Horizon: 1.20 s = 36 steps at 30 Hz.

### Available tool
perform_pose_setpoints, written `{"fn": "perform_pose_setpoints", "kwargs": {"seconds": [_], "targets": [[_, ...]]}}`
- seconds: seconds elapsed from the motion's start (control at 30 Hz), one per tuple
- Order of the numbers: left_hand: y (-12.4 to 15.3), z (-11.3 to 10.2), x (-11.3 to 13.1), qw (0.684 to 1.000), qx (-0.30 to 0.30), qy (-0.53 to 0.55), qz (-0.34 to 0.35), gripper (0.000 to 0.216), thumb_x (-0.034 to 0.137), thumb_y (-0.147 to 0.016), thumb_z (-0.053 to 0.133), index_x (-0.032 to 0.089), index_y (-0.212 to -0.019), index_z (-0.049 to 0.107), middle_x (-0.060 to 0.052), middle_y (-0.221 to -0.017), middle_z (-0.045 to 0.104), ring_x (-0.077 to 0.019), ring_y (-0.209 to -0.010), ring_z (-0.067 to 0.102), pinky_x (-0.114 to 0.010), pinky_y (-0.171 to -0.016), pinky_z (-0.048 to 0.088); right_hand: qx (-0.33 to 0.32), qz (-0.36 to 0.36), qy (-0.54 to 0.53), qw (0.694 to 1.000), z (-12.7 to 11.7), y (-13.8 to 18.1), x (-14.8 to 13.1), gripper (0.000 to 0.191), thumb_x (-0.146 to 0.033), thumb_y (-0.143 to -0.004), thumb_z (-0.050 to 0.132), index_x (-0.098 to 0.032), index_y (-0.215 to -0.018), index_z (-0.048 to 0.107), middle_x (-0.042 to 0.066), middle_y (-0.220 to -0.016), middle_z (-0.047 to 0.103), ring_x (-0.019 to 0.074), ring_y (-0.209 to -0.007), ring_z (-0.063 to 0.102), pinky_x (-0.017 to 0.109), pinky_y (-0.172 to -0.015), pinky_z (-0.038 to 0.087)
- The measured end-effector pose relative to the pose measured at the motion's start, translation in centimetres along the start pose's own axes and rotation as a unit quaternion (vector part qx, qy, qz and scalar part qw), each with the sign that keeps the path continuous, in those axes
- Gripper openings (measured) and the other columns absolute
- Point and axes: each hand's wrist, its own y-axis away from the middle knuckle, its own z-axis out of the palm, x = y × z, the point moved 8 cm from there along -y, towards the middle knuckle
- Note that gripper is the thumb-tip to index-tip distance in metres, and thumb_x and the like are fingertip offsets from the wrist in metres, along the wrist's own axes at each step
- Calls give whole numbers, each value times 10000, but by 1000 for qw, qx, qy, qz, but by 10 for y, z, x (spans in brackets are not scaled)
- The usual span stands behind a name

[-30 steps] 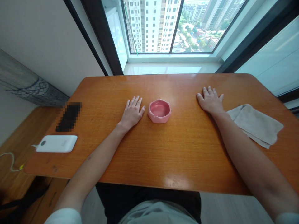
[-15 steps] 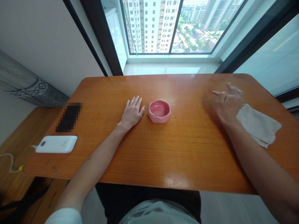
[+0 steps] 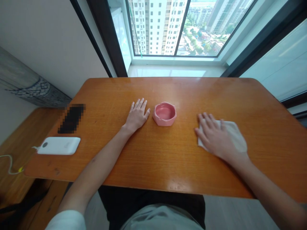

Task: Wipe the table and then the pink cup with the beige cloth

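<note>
Orange-brown wooden table (image 3: 168, 159) seen from above. The right hand (image 3: 214, 137) lies flat, fingers spread, pressing a crumpled beige cloth (image 3: 233, 139) onto the wood. The left hand (image 3: 137, 115) rests flat and empty, just beside a small pink faceted ceramic bowl (image 3: 164, 113) at the centre.

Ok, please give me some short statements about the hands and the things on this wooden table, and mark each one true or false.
1. The right hand lies flat on the crumpled beige cloth. True.
2. The left hand holds the pink faceted ceramic bowl. False: it rests flat on the orange wooden table beside the bowl.
3. The pink bowl is full of food. False: it is empty.
4. A white rectangular power bank lies near the table's left edge. True.
</note>
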Motion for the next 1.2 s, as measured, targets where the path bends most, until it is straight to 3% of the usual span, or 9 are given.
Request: {"fn": "perform_pose_setpoints", "kwargs": {"seconds": [0.1,0.2,0.53,0.67,0.83,0.97,1.07,1.13,1.2], "targets": [[0,0,-1,1000,3,-1,-1,649,413,-1143,383,101,-1709,436,-154,-1830,354,-317,-1734,315,-561,-1452,216,0,-238,-58,969,-3,41,-120,713,-494,-1167,404,-203,-1800,253,139,-1848,345,357,-1755,218,707,-1410,116],[0,1,-1,1000,4,-5,2,646,410,-1144,382,96,-1706,439,-154,-1831,353,-319,-1732,318,-554,-1450,218,-34,-376,-124,918,-7,59,-194,742,-535,-1157,460,-194,-1790,276,119,-1841,366,329,-1742,272,679,-1431,111],[-1,1,-3,1000,13,0,9,632,404,-1137,391,122,-1699,453,-158,-1820,377,-319,-1729,325,-562,-1441,232,-22,-463,-154,873,-5,6,-261,682,-505,-1188,369,-139,-1762,333,147,-1816,402,333,-1740,278,685,-1428,149],[0,0,-2,1000,10,3,6,636,406,-1139,390,112,-1701,447,-158,-1824,367,-319,-1731,319,-563,-1445,223,13,-390,-134,911,-6,30,-227,710,-441,-1178,407,-55,-1762,289,187,-1827,364,355,-1724,316,645,-1424,239],[1,0,-1,1000,5,8,6,639,415,-1142,388,116,-1705,443,-156,-1828,360,-323,-1732,317,-568,-1445,231,68,-223,-64,970,-6,60,-106,690,-326,-1144,442,-165,-1793,272,147,-1808,431,356,-1731,300,663,-1388,315],[0,0,0,1000,4,7,4,647,417,-1143,385,105,-1707,438,-157,-1828,359,-328,-1734,312,-568,-1450,222,73,85,20,993,-14,22,54,662,-495,-1131,360,-255,-1743,441,175,-1832,373,538,-1714,231,927,-1278,127],[0,0,0,1000,5,8,7,648,422,-1142,384,108,-1706,440,-161,-1829,355,-327,-1734,312,-575,-1452,214,41,350,-25,935,-15,-19,150,758,-602,-1123,255,-223,-1760,412,248,-1837,316,607,-1699,178,954,-1222,129],[0,-1,0,1000,5,11,9,646,424,-1140,387,119,-1707,440,-157,-1830,353,-325,-1735,312,-575,-1453,209,26,397,-52,916,-12,-46,155,810,-595,-1127,235,-132,-1788,305,291,-1850,238,593,-1706,163,918,-1244,152],[0,-2,-1,1000,3,13,9,650,427,-1140,386,118,-1710,434,-157,-1830,353,-327,-1736,307,-572,-1453,205,3,303,-44,952,-6,-68,105,800,-578,-1135,237,-126,-1795,268,247,-1867,230,564,-1715,169,873,-1301,107]]}}
